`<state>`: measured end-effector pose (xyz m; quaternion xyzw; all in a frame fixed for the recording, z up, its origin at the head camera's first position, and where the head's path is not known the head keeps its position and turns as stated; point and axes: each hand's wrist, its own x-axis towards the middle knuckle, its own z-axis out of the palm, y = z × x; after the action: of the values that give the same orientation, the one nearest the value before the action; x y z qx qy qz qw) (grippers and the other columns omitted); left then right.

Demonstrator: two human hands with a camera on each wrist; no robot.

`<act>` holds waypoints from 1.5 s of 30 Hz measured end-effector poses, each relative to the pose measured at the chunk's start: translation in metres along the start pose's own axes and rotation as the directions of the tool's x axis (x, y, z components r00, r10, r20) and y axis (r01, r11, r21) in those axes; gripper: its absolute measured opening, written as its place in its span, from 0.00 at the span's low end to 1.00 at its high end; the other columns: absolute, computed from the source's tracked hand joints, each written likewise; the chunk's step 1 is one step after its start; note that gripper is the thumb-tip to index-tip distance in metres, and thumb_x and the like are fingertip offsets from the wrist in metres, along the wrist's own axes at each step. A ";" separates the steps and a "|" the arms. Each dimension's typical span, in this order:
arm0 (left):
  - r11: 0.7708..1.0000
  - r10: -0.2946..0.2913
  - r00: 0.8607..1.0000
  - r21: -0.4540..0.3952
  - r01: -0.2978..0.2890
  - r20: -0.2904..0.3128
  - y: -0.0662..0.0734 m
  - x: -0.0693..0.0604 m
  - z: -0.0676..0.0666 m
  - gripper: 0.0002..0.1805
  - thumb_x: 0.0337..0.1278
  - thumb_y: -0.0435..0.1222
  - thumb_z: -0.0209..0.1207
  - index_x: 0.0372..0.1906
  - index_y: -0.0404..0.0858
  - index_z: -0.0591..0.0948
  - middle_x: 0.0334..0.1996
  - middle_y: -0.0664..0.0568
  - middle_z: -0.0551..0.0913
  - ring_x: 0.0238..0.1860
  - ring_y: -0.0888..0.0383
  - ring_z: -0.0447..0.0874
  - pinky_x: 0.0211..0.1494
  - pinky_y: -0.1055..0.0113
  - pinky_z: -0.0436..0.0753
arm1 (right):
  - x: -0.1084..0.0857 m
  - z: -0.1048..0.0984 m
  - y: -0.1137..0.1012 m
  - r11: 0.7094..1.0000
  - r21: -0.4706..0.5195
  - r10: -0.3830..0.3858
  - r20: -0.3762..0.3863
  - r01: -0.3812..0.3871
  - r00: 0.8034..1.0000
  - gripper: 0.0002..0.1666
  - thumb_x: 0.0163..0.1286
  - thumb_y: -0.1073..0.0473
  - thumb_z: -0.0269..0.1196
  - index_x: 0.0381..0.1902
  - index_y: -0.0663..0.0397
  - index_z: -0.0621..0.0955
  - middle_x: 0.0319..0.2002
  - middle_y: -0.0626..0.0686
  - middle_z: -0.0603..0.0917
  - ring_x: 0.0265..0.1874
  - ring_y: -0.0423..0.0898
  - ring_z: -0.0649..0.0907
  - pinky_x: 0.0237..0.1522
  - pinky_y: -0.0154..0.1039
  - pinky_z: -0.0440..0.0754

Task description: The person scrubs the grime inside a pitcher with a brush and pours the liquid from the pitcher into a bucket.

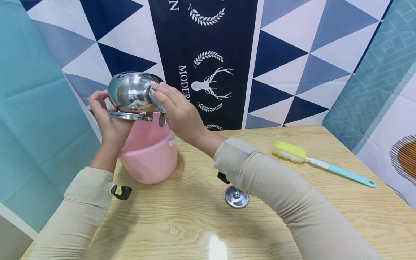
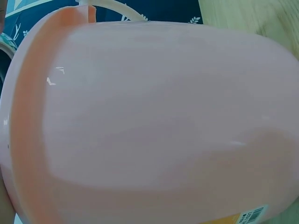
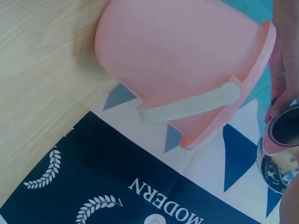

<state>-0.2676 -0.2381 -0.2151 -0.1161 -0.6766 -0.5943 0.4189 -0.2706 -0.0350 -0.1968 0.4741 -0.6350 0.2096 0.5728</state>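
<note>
A polished, round-bodied metal pot (image 1: 133, 92) is tipped on its side above the pink bucket (image 1: 151, 164). The left hand (image 1: 112, 117) grips it at its left side, near a flat metal handle bar (image 1: 130, 116) that runs underneath. Over the narrow neck, the fingers of the right hand (image 1: 178, 112) curl from the right; the thumb is hidden. In the right wrist view the pot's dark round mouth (image 3: 286, 127) shows at the right edge. The bucket's wall (image 2: 149, 107) fills most of the left wrist view.
A small round metal lid-like disc with a knob (image 1: 237, 197) lies on the wooden table (image 1: 175, 224), partly behind the right sleeve. Farther right is a yellow and white sponge brush (image 1: 289, 151) with a blue handle. A patterned cloth (image 1: 201, 43) hangs behind the table.
</note>
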 end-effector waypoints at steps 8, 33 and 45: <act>0.987 -0.158 0.984 0.056 0.154 0.078 0.004 0.000 -0.001 0.43 0.37 0.25 0.74 0.57 0.46 0.62 0.56 0.58 0.65 0.60 0.62 0.63 0.56 0.69 0.73 | -0.001 -0.010 -0.004 0.962 0.096 0.237 0.177 -0.256 0.955 0.27 0.58 0.78 0.60 0.57 0.65 0.73 0.58 0.58 0.79 0.58 0.52 0.77 0.68 0.30 0.65; 0.904 -0.423 0.814 0.245 0.350 0.397 0.044 -0.014 0.019 0.42 0.40 0.23 0.72 0.65 0.46 0.73 0.58 0.49 0.77 0.48 0.55 0.82 0.50 0.70 0.84 | -0.017 -0.075 -0.002 0.453 0.151 0.792 0.385 -0.879 0.474 0.35 0.55 0.66 0.74 0.58 0.60 0.72 0.52 0.57 0.81 0.45 0.50 0.86 0.40 0.31 0.86; 0.869 -0.494 0.739 0.233 0.437 0.458 0.061 -0.041 0.064 0.44 0.38 0.17 0.66 0.67 0.47 0.74 0.59 0.50 0.78 0.49 0.50 0.82 0.42 0.67 0.86 | -0.047 -0.124 0.010 0.317 0.097 0.843 0.427 -0.943 0.327 0.35 0.56 0.64 0.74 0.60 0.59 0.73 0.50 0.56 0.82 0.46 0.50 0.84 0.42 0.40 0.87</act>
<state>-0.2295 -0.1498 -0.1973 -0.0709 -0.8007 -0.5906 0.0711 -0.2186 0.0870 -0.2062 0.1496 -0.8233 0.5222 0.1645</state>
